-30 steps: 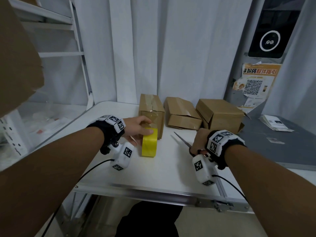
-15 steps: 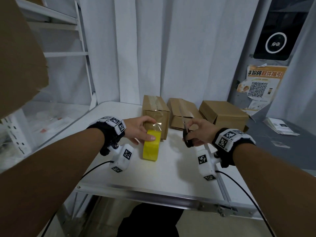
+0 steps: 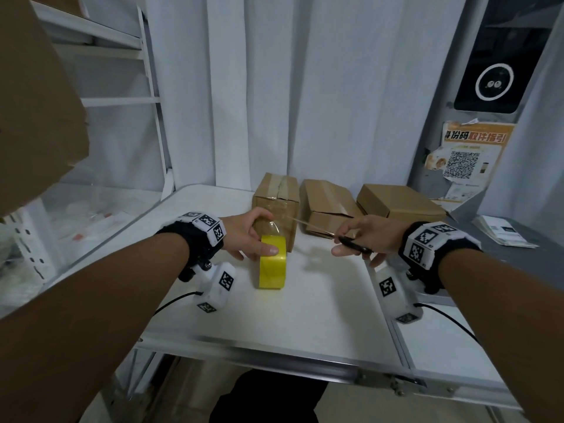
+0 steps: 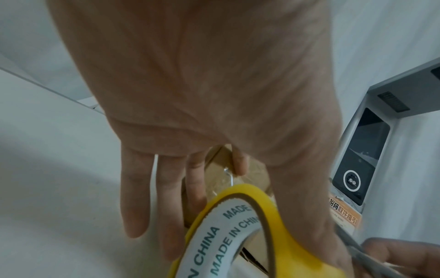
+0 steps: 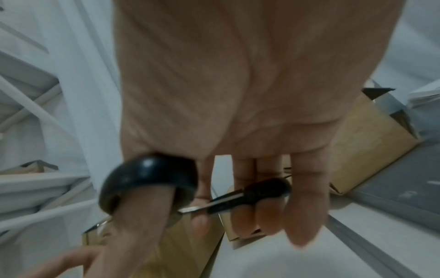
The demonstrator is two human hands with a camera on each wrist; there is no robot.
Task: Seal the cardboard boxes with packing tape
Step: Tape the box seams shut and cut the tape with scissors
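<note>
**Cardboard boxes: scissors brought up to the tape strip at the leftmost box**

Cardboard boxes, three in a row at the back of the white table (image 3: 320,303). The taped box (image 3: 276,206) sits just beyond the left hand (image 3: 247,236); the middle box (image 3: 326,206) and the right box (image 3: 396,201) lie beyond the right hand (image 3: 366,236).

Left hand: thumb pressed on top of the yellow tape roll (image 3: 272,262), which stands on edge on the table, touching or nearly touching the taped box's near face. Index finger curled over a clear tape strip (image 3: 274,227) running from roll to box; other fingers hang straight behind the roll.

Change: 1.0 s ago the right hand was low on the table at the scissors (image 3: 323,232). Now it is raised, thumb and fingers through the black handles, blades pointing left toward the strip. Roll and left hand unmoved.

Judgement: strip is laid; the cut comes next. The other two boxes show no fresh tape.

Unclear:
- How far apart the blades are: they read as one thin line.
- Whether the blade tips touch the strip.
- Strip edges, lost in glare.
- Right wrist view blurred; left wrist view crops the roll's lower part.
</note>
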